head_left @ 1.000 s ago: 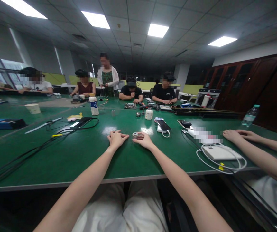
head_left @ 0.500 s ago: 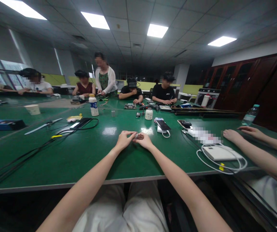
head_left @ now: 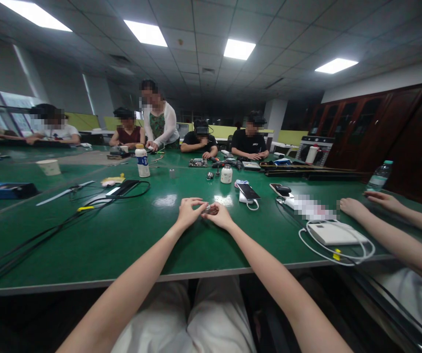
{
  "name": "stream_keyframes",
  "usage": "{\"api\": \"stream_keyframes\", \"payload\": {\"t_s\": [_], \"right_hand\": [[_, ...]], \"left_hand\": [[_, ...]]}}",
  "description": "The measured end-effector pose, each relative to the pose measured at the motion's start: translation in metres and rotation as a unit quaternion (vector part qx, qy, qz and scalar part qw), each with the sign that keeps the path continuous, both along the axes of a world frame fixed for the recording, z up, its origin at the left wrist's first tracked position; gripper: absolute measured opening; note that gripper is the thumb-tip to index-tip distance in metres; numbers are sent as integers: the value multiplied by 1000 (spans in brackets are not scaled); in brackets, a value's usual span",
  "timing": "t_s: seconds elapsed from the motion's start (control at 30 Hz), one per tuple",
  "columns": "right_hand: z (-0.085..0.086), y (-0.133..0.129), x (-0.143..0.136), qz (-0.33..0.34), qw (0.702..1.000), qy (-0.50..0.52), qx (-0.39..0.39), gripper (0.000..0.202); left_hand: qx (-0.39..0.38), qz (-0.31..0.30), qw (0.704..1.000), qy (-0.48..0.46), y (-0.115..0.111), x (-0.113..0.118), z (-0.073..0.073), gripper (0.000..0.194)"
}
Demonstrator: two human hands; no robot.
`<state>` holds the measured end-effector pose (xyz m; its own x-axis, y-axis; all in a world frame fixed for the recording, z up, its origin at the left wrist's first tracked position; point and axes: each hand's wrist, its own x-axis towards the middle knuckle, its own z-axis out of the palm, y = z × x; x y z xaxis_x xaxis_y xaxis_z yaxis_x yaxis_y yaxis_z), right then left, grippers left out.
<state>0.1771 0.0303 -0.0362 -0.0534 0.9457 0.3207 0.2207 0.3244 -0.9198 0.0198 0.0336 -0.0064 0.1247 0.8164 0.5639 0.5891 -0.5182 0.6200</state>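
Left hand (head_left: 190, 212) and right hand (head_left: 219, 215) both pinching small metal part (head_left: 208, 208); handling apparently underway, part unreleased, grey cylinder (head_left: 172, 173) standing apart, untouched.

A green-topped table (head_left: 122, 255) extends beneath and beyond the left hand (head_left: 187, 214). Rectangular ceiling lights (head_left: 239, 49) are lit above the hand. Windows (head_left: 15, 105) are located far to its left; dark-wood cabinets (head_left: 398, 115), far to its right. Yellow-green partitions (head_left: 82, 121) stand well beyond it.

A small silvery metal piece (head_left: 208, 208) — mostly hidden, its tilt unclear — is held between left fingers (head_left: 197, 201) and right fingers (head_left: 214, 214).
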Motion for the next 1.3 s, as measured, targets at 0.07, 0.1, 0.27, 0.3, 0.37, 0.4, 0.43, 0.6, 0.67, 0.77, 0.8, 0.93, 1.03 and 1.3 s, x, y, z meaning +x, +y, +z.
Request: {"api": "stream_keyframes", "payload": {"t_s": [0.07,0.1,0.27,0.3,0.37,0.4,0.43,0.6,0.67,0.77,0.8,0.93,1.03,1.3], "right_hand": [[0,0,0,-3,1000,-6,3,34],[0,0,1,-5,1000,-10,4,34],[1,-2,2,-6,1000,-21,11,36],[2,-2,2,-5,1000,-22,11,36],[2,-3,2,-2,1000,-23,10,37],[2,-4,2,0,1000,-23,9,38],[2,-4,2,1,1000,-23,8,38],[3,-4,3,5,1000,-24,7,40],[3,-5,3,6,1000,-25,8,40],[3,-5,2,5,1000,-28,10,39],[3,-5,2,5,1000,-28,10,39],[2,-5,2,4,999,-31,13,35],[3,-7,2,4,999,-36,16,35],[6,-9,3,-1,998,-52,24,34]], "left_hand": [[1,1,1000,4,-1,2,1,17],[2,4,1000,5,-1,3,1,17],[10,53,999,4,-2,3,10,22],[9,74,997,2,-3,1,10,25],[-4,114,993,7,-3,-5,8,25],[-14,129,991,14,-3,-9,5,23],[-26,140,990,22,-3,-13,2,19],[-55,161,984,45,-1,-21,-11,11],[-42,149,987,37,-1,-19,-8,16],[-10,99,995,20,-3,-12,2,25],[-1,76,997,17,-5,-10,5,27],[7,2,1000,17,-10,-3,10,26],[9,-19,1000,16,-13,-2,8,25],[19,-34,999,14,-13,0,9,26]]}}
